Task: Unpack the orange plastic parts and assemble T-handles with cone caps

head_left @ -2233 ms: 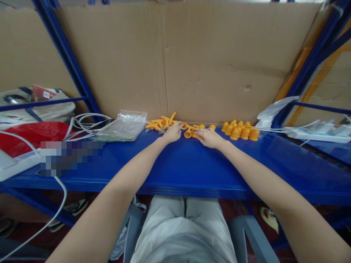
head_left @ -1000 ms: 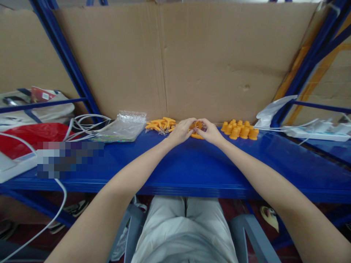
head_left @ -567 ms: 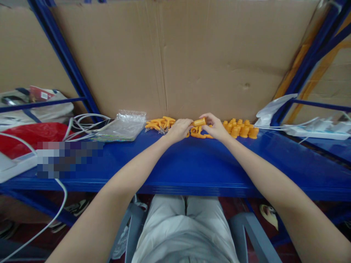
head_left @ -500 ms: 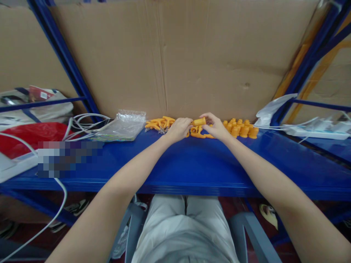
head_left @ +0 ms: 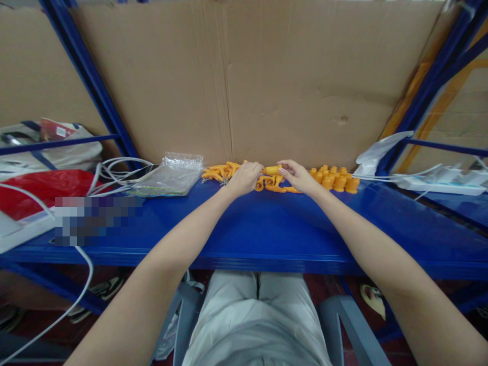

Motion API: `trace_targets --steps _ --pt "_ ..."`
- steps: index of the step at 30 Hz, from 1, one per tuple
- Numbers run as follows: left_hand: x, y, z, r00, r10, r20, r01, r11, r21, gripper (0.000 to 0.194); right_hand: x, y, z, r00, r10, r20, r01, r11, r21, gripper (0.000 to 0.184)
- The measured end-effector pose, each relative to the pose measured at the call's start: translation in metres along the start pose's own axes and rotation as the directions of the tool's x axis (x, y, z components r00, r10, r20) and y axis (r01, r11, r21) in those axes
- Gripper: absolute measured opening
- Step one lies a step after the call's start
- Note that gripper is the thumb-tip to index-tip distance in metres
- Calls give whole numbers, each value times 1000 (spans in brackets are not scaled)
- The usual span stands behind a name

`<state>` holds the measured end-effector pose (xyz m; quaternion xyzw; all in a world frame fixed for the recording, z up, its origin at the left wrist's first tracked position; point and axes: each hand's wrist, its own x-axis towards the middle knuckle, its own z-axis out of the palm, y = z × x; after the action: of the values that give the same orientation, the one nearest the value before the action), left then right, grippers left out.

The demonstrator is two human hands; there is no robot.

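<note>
A yellow ribbed cylindrical plastic piece [head_left: 271, 170] lies sideways between my two hands, just above the table. My left hand [head_left: 247, 178] is closed at its left end; the fingertips are partly hidden behind the hand. My right hand [head_left: 296, 174] pinches the right end between thumb and fingers. Below it lie several yellow hooked plastic parts [head_left: 275, 187]. Left of my left hand is a pile of yellow plastic parts with small metal chains [head_left: 221, 172]. Right of my right hand, yellow bell-shaped plastic pieces [head_left: 335, 180] stand upright in rows.
A stack of clear plastic bags [head_left: 173, 175] lies on the blue table [head_left: 263, 229], with white cables [head_left: 114, 168] and a red bag [head_left: 46, 190] further left. A white power strip [head_left: 438, 184] lies at the right. A cardboard sheet [head_left: 285, 81] stands behind.
My left hand has shifted slightly left and down. The yellow cylindrical piece has moved a little left and now lies more level between my hands.
</note>
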<state>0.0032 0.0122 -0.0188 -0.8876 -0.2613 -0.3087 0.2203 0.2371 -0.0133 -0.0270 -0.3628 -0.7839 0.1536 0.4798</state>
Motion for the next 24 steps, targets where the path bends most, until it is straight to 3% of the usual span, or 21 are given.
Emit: trace_targets --steps 15,24 --pt "0 0 -3 1000 -5 30 5 1000 -13 23 0 -1 0 1000 11 -14 -10 999 52 37" --pt "-1 2 -7 998 21 52 -22 1000 6 24 2 8 -2 999 -39 -14 38 999 -16 39"
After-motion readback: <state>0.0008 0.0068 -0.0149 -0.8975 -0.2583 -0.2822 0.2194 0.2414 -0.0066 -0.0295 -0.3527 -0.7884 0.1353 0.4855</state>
